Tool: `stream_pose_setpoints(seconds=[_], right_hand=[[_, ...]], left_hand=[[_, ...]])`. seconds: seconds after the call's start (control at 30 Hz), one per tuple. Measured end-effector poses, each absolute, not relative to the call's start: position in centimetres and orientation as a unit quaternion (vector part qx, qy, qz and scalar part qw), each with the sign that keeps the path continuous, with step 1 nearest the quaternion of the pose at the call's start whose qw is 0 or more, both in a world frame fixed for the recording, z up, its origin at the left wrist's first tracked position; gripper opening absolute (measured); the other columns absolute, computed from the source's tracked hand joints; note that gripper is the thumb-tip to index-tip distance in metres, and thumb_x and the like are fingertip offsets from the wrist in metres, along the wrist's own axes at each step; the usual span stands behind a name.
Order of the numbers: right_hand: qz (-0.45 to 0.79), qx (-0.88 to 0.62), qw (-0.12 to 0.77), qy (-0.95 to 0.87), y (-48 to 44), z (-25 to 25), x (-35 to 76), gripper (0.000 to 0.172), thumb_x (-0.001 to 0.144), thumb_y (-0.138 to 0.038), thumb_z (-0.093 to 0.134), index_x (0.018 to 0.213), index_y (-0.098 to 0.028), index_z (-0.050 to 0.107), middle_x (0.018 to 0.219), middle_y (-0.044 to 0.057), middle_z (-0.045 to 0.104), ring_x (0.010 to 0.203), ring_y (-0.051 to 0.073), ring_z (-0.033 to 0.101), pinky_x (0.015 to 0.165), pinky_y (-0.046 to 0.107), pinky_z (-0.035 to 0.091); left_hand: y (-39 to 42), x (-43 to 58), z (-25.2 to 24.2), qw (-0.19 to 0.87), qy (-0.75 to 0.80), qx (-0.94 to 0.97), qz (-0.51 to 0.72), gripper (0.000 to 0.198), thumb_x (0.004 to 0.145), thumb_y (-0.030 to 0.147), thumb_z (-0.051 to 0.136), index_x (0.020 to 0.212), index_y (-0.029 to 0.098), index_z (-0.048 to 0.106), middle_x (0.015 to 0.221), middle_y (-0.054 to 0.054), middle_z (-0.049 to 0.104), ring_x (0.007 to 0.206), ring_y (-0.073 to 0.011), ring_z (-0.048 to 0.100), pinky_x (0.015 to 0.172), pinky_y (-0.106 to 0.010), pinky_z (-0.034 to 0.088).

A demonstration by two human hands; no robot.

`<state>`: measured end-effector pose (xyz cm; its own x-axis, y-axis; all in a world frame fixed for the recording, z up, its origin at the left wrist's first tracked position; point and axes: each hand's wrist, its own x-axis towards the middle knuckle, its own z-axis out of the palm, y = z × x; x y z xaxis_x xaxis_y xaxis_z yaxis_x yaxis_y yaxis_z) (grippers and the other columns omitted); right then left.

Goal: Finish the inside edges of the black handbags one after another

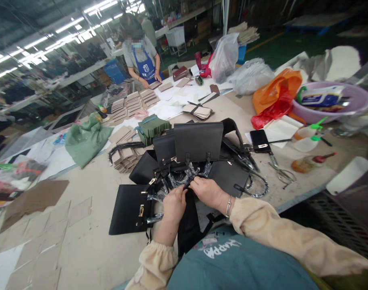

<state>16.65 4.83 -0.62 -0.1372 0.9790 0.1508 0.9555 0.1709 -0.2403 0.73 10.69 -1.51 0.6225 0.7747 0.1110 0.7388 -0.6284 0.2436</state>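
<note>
My left hand (174, 204) and my right hand (208, 191) meet at the near side of a pile of black handbags. Both hands have closed fingers on a thin black strap (188, 183) between them. Plastic-wrapped handles (191, 171) lie just beyond the fingertips. A black bag with a gold clasp (126, 209) lies flat to the left of my left hand. Behind the handles a dark bag (199, 141) stands upright. Another dark bag (229, 177) lies to the right, beside a looped wrapped handle (258, 185).
Beyond the bags are green bundled pieces (152, 128) and stacked beige pieces (134, 104). At the right lie a phone (260, 141), glue bottles (307, 144) and a purple basin (357, 100). A person in a blue apron (145, 64) works across the table (93, 209).
</note>
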Motion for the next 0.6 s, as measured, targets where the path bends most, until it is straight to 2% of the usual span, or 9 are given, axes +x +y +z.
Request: stream_pose_setpoints(seconds=[0.3, 0.43, 0.6], right_hand=[[0.031, -0.638, 0.142, -0.756, 4.82, -0.44, 16.58, 0.017, 0.092, -0.016, 0.04, 0.086, -0.016, 0.055, 0.084, 0.007, 0.057, 0.073, 0.017, 0.051, 0.058, 0.027, 0.032], [0.034, -0.639, 0.152, -0.753, 4.96, -0.45, 16.69, 0.015, 0.091, -0.016, 0.041, 0.086, -0.016, 0.056, 0.084, 0.006, 0.057, 0.074, 0.016, 0.052, 0.059, 0.026, 0.032], [0.045, -0.614, 0.164, -0.771, 4.97, -0.21, 17.3, 0.019, 0.094, -0.027, 0.042, 0.086, -0.017, 0.057, 0.083, 0.004, 0.058, 0.075, 0.014, 0.053, 0.061, 0.026, 0.033]], left_hand=[[10.52, 0.98, -1.23, 0.072, 0.432, 0.895, 0.08, 0.023, 0.089, 0.025, 0.051, 0.105, 0.017, 0.066, 0.089, -0.006, 0.071, 0.078, -0.0179, 0.067, 0.068, -0.024, 0.048], [10.63, 0.87, -1.29, 0.067, 0.427, 0.898, 0.083, 0.025, 0.089, 0.025, 0.052, 0.109, 0.017, 0.064, 0.097, -0.007, 0.07, 0.084, -0.0177, 0.066, 0.073, -0.024, 0.049], [10.78, 0.78, -1.27, 0.07, 0.428, 0.898, 0.076, 0.026, 0.088, 0.024, 0.052, 0.111, 0.016, 0.063, 0.099, -0.007, 0.07, 0.085, -0.0176, 0.067, 0.074, -0.024, 0.05]])
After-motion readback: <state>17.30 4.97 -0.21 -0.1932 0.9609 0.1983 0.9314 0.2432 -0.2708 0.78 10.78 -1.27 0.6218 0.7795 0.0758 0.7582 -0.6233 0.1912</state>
